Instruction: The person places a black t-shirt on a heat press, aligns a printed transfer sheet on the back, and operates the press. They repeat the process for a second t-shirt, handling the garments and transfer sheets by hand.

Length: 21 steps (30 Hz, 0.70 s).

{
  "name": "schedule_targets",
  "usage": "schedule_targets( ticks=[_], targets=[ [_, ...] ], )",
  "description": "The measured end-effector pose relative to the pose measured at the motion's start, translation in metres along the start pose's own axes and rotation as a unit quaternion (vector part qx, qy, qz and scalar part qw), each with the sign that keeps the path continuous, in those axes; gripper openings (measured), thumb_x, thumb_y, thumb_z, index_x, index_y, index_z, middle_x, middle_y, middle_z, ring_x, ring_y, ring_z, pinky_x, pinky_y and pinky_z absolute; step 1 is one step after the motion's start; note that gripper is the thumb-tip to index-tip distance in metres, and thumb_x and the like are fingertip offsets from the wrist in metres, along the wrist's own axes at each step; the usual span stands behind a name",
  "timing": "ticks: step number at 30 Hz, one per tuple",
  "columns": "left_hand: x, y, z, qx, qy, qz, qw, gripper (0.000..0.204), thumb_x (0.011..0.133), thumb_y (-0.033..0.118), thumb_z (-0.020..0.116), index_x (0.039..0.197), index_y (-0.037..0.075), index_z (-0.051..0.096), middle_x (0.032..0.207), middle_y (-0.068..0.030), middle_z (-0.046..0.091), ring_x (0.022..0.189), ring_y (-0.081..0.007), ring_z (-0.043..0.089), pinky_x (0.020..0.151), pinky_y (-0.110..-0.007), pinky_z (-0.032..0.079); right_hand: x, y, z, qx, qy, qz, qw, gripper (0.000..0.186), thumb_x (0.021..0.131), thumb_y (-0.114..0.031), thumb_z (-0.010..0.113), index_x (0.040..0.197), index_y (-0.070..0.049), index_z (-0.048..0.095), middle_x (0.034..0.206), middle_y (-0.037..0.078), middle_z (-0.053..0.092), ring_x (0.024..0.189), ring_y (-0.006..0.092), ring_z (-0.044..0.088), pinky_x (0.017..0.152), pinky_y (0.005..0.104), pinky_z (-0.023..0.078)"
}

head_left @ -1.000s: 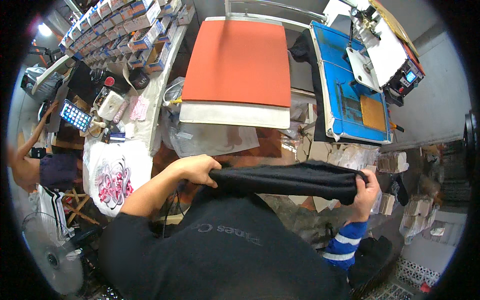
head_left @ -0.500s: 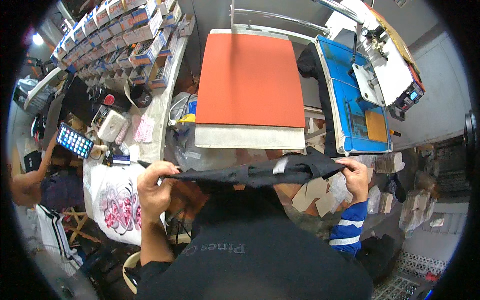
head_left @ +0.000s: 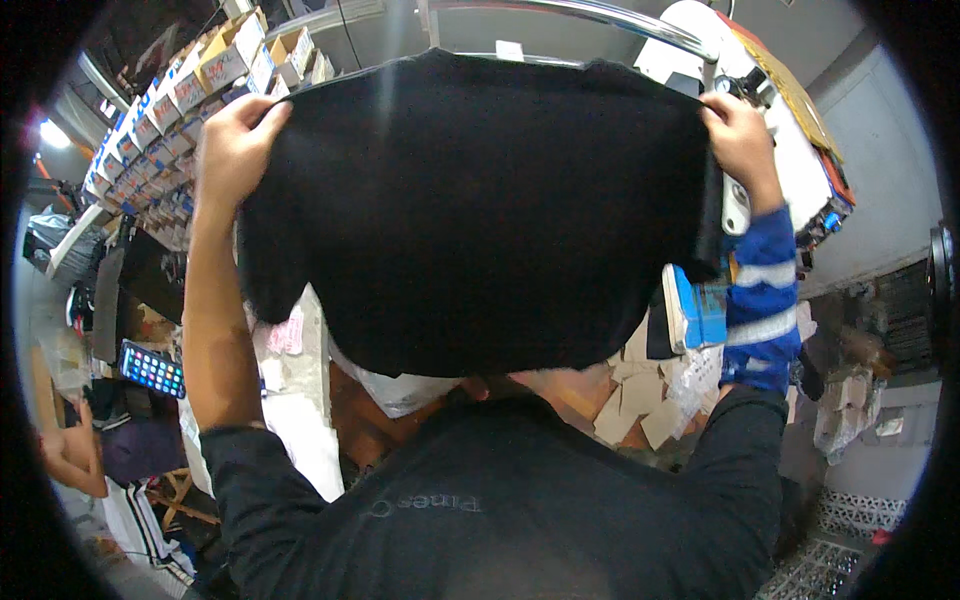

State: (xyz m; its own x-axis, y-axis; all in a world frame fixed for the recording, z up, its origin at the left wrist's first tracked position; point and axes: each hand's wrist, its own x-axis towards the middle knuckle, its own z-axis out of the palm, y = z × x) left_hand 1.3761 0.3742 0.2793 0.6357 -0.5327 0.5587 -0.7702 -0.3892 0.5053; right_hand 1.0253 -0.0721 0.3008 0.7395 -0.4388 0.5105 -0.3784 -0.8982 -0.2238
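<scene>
A black T-shirt hangs spread wide in front of me, raised by its upper edge. My left hand pinches one upper corner, the thumb pressed against the cloth. The opposite upper corner is gripped between the closed fingers of my right hand. A blue sleeve with pale stripes covers my right forearm. The lower edge of the shirt curves down close to my chest. Behind the cloth, the orange pad is hidden.
Boxes stand in rows on the left shelf. A lit phone is beside another person. Part of a blue press shows at the right, below white equipment. Cardboard pieces lie on the floor.
Both hands have risen and moved forward and apart. The black garment, folded into a narrow band before, is now opened out and covers the orange pad and much of the blue press.
</scene>
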Motion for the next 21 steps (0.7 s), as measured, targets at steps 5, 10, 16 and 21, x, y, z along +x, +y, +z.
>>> schedule_targets(
  ticks=[5, 10, 16, 21],
  targets=[
    [0.091, -0.091, 0.127, 0.149, -0.08, -0.131, 0.977, 0.028, 0.08, 0.032, 0.072, 0.097, 0.013, 0.082, 0.098, -0.0113, 0.079, 0.093, -0.0271, 0.075, 0.086, -0.039, 0.057, 0.087, 0.038, 0.149, -0.103, -0.079, 0.14, 0.982, 0.031, 0.081, -0.02, 0.06, 0.105, -0.014, 0.078, 0.114, 0.02, 0.073, 0.108, 0.0387, 0.07, 0.094, 0.0473, 0.056],
    [0.089, -0.167, 0.259, -0.165, -0.043, -0.484, 0.858, 0.014, 0.094, 0.01, 0.065, 0.099, -0.001, 0.071, 0.091, -0.0184, 0.073, 0.079, -0.0294, 0.076, 0.064, -0.038, 0.063, 0.107, 0.063, 0.303, 0.254, -0.127, 0.473, 0.834, 0.032, 0.084, -0.013, 0.062, 0.112, -0.004, 0.073, 0.113, 0.023, 0.074, 0.113, 0.0399, 0.069, 0.103, 0.046, 0.052],
    [0.094, -0.203, 0.324, -0.324, 0.082, -0.501, 0.798, 0.032, 0.095, 0.006, 0.063, 0.125, -0.005, 0.057, 0.097, -0.022, 0.071, 0.071, -0.0279, 0.075, 0.058, -0.037, 0.065, 0.12, 0.079, 0.374, 0.053, -0.022, 0.304, 0.951, 0.03, 0.084, -0.02, 0.064, 0.11, -0.006, 0.071, 0.114, 0.022, 0.073, 0.113, 0.041, 0.067, 0.097, 0.0483, 0.053],
    [0.041, -0.145, 0.331, -0.174, -0.097, -0.042, 0.979, 0.041, 0.088, 0.003, 0.071, 0.129, 0.005, 0.064, 0.12, -0.0159, 0.073, 0.105, -0.0252, 0.073, 0.091, -0.034, 0.056, 0.079, 0.055, 0.397, 0.049, -0.095, 0.069, 0.992, 0.062, 0.095, -0.044, 0.064, 0.145, -0.01, 0.053, 0.151, 0.023, 0.048, 0.141, 0.0434, 0.043, 0.115, 0.0556, 0.036]
  ],
)
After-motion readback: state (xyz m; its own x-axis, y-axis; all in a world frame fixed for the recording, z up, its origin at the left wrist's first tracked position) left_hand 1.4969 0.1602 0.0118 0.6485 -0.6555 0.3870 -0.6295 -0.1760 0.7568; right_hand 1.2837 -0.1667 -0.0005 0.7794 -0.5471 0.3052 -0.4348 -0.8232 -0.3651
